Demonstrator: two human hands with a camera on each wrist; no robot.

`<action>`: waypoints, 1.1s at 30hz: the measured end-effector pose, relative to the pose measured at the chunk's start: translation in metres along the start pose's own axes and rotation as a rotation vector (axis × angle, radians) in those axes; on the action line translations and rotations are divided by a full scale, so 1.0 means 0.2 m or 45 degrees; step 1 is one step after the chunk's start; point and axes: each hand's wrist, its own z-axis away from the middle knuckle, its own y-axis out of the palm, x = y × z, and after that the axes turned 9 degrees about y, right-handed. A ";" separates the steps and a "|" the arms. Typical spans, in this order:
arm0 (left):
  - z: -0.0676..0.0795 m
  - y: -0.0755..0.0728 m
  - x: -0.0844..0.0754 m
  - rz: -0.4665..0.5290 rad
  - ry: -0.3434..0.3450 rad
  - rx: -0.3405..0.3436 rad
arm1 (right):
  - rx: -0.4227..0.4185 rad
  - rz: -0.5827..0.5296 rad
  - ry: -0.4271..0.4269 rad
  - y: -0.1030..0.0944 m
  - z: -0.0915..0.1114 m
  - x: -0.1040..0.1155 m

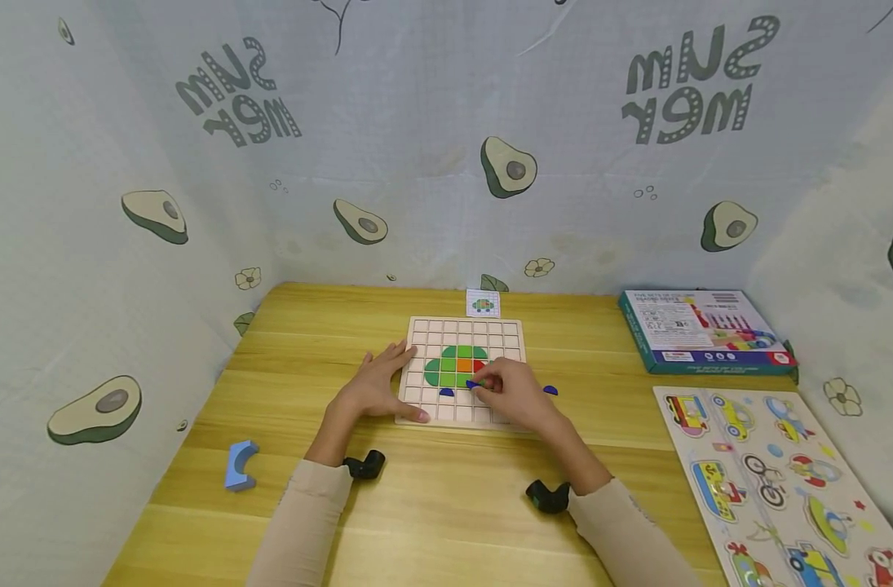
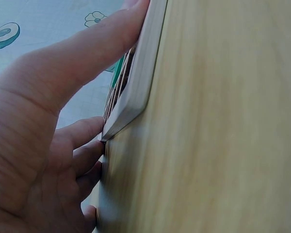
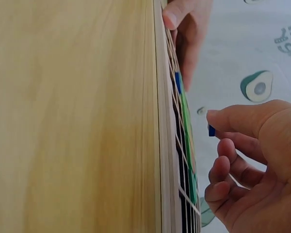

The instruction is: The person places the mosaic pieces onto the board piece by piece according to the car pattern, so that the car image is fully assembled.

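Observation:
A square wooden grid board lies on the table. Green, orange and red tiles form a rounded shape in its cells, and a blue half-round piece sits just below them. My left hand rests spread at the board's left side, thumb on the front edge and fingertips against the left edge. Above the board, my right hand pinches a small blue piece between thumb and index finger; its other fingers curl loosely. Another blue half-round piece lies on the table right of the board.
Behind the board stands a small pattern card. A boxed set is at the back right, with a vehicle picture board in front of it. A light-blue arch block lies at left. Patterned cloth hangs around the table.

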 end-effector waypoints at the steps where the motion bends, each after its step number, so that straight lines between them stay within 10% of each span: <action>1: 0.00 0.00 0.00 -0.001 0.001 0.000 | 0.008 -0.005 -0.001 0.01 0.00 0.01; 33: 0.00 0.01 0.01 0.010 -0.006 -0.002 | 0.103 -0.032 -0.087 0.17 -0.04 0.09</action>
